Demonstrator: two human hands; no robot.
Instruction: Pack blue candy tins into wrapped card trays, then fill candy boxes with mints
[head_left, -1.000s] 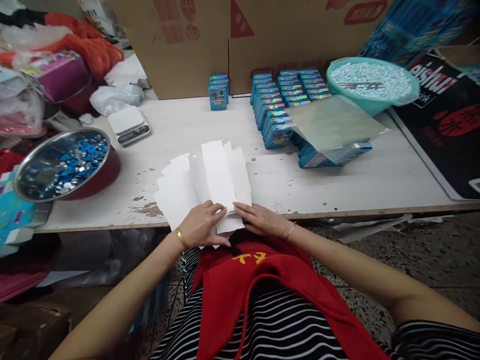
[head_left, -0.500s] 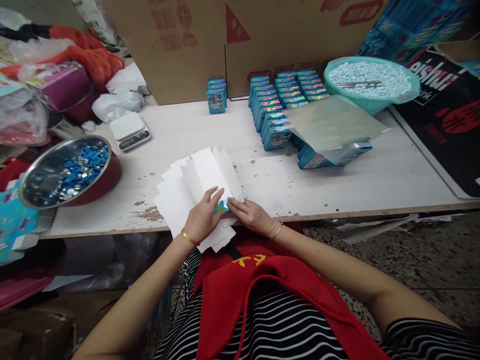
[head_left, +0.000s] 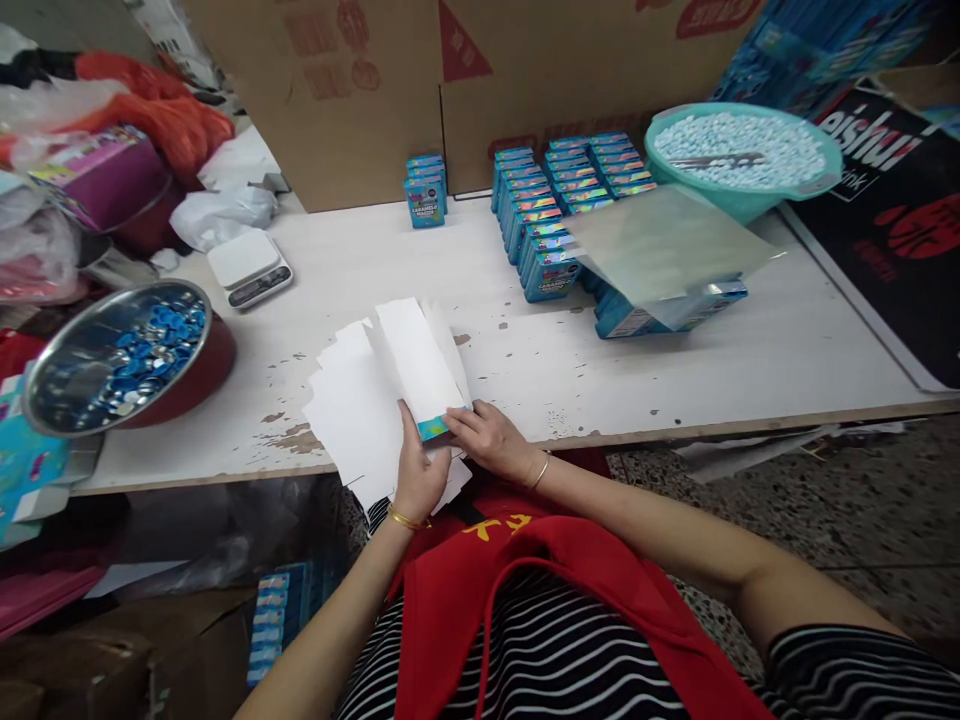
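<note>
Head view, the only one: white card (head_left: 417, 350), side leaves turned up, is on a fan of white sheets (head_left: 349, 400) at the near edge of the table (head_left: 345, 245). Blue strip (head_left: 433, 428) shows at its near end.

Left hand (head_left: 421, 480): finger along the card's left side, thumb apart, making a V. Can't tell if hidden fingers clamp underneath. Right hand (head_left: 495, 442): fingertips on the strip's right end; thumb hidden, can't tell if it's a pinch.

Risks, my read:
1) Right fingertips bear on 1 corner, so uneven pressure could skew the crease.
2) Sheets overhang the edge by the red apron (head_left: 442, 600); a forearm or body bump could slide some off.
3) If the left hand slackens, the leaves could spring flat.

Low risk: metal bowl (head_left: 217, 360) and blue boxes (head_left: 553, 275), both well apart from the hands.
</note>
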